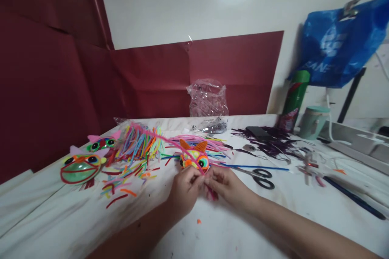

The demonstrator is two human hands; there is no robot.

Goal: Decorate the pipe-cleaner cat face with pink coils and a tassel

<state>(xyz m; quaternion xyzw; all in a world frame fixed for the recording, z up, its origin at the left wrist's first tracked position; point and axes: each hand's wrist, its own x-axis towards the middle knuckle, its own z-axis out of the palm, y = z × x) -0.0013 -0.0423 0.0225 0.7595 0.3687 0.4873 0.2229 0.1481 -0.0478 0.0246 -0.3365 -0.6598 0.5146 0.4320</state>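
My left hand (184, 189) and my right hand (231, 188) meet low in the middle, both with fingers closed in a pinch. Between them runs a pink pipe cleaner (166, 139), whose long free part slants up to the left. A short pink end shows below my fingertips. Just beyond the fingers is a small animal face (195, 155) with orange ears and large ringed eyes, its lower part hidden by my hands. Whether my fingers also touch this face I cannot tell. To the right of my right hand lie scissors (261, 174) with black handles.
Two more animal faces, one green with a red outline (79, 168) and one behind it (103, 143), sit at left. Bundled pipe cleaners (142, 143) and cut pieces (117, 201) lie nearby. At right are purple strips (278, 145), a phone (258, 133), pliers (311, 166) and a mug (313, 122).
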